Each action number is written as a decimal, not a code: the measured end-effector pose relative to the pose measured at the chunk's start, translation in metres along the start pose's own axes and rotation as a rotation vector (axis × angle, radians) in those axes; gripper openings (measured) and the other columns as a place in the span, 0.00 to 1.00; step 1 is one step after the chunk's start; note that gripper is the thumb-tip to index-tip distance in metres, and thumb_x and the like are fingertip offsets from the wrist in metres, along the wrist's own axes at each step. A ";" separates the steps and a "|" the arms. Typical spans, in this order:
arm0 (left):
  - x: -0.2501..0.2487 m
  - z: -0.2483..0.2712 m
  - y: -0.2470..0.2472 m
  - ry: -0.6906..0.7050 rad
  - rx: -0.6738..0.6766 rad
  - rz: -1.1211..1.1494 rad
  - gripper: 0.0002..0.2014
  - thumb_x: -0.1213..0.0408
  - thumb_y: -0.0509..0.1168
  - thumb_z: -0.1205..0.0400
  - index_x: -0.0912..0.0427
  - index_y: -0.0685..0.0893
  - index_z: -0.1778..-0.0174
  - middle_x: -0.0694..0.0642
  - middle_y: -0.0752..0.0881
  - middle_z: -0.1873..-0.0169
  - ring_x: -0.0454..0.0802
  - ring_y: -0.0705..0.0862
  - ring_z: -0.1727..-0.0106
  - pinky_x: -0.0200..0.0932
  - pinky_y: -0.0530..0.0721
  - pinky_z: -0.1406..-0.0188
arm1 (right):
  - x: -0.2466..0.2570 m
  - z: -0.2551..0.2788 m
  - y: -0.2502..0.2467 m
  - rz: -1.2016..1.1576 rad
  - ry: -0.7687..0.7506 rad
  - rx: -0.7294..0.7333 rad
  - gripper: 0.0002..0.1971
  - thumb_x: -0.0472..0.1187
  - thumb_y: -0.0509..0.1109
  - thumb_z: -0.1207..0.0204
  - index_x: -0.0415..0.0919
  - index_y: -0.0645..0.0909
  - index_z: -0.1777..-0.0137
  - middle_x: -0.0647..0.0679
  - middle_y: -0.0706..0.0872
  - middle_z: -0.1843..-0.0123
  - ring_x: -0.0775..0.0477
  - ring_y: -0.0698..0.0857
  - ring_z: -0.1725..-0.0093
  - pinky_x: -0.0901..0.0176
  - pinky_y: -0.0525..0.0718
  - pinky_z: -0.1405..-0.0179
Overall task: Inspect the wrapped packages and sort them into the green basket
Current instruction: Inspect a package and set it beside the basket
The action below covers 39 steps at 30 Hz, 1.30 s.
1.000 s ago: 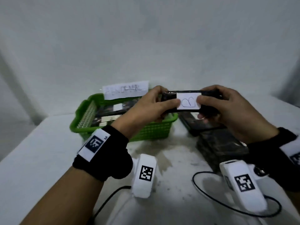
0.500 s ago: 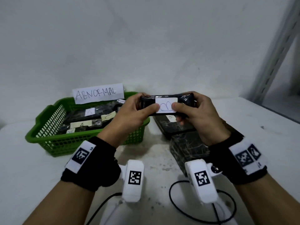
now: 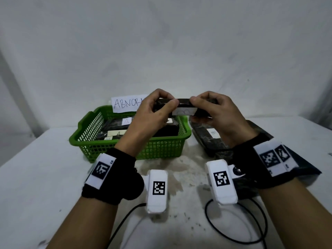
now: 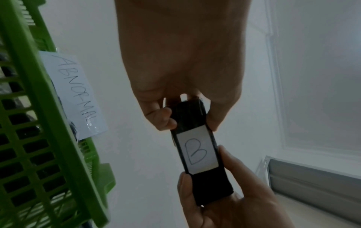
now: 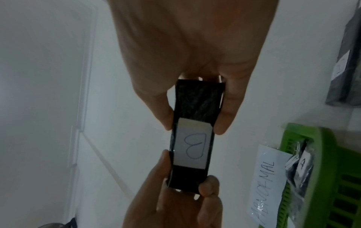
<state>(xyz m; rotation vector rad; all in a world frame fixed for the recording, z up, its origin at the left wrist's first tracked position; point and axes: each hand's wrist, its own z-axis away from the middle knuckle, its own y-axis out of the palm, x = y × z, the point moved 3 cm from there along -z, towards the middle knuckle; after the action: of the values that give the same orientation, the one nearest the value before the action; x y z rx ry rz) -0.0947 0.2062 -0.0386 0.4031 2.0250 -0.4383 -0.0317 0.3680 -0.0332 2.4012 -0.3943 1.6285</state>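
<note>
Both hands pinch one black package (image 3: 183, 105) by its ends, lifted off the counter (image 3: 45, 168): left hand (image 3: 152, 112) at 9 o'clock, right hand (image 3: 215, 112) at 3. Its white label (image 4: 197, 152) reads B. The basket (image 3: 161, 148) sits below at 7 o'clock, holding packages marked A.

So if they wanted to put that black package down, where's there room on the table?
Bare tabletop lies left of the green basket, and at the far right edge. The basket is crowded with packages, and more wrapped packages fill its right side.
</note>
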 end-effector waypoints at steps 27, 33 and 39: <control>0.001 -0.001 -0.012 0.056 -0.052 0.186 0.22 0.79 0.71 0.22 0.61 0.79 0.34 0.55 0.90 0.53 0.50 0.90 0.53 0.42 0.88 0.53 | -0.002 0.004 0.004 -0.155 -0.052 -0.012 0.13 0.24 0.75 0.26 0.38 0.79 0.49 0.45 0.88 0.60 0.49 0.91 0.67 0.62 0.88 0.72; 0.001 0.000 -0.010 -0.039 -0.054 0.165 0.12 0.66 0.68 0.15 0.60 0.83 0.36 0.55 0.90 0.48 0.50 0.92 0.50 0.45 0.91 0.56 | -0.005 0.002 0.005 -0.082 -0.160 0.003 0.13 0.23 0.73 0.23 0.41 0.80 0.48 0.45 0.84 0.50 0.47 0.88 0.48 0.56 0.92 0.51; 0.003 -0.001 -0.008 -0.086 -0.021 0.284 0.10 0.63 0.66 0.14 0.67 0.82 0.45 0.63 0.87 0.50 0.57 0.88 0.56 0.48 0.91 0.52 | -0.003 0.004 0.011 -0.108 -0.163 0.041 0.03 0.34 0.70 0.18 0.42 0.81 0.52 0.54 0.88 0.56 0.53 0.90 0.51 0.53 0.91 0.48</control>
<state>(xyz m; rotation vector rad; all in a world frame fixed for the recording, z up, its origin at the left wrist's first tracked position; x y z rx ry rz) -0.1004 0.1998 -0.0395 0.6378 1.8530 -0.2538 -0.0329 0.3569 -0.0367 2.5467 -0.2546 1.4153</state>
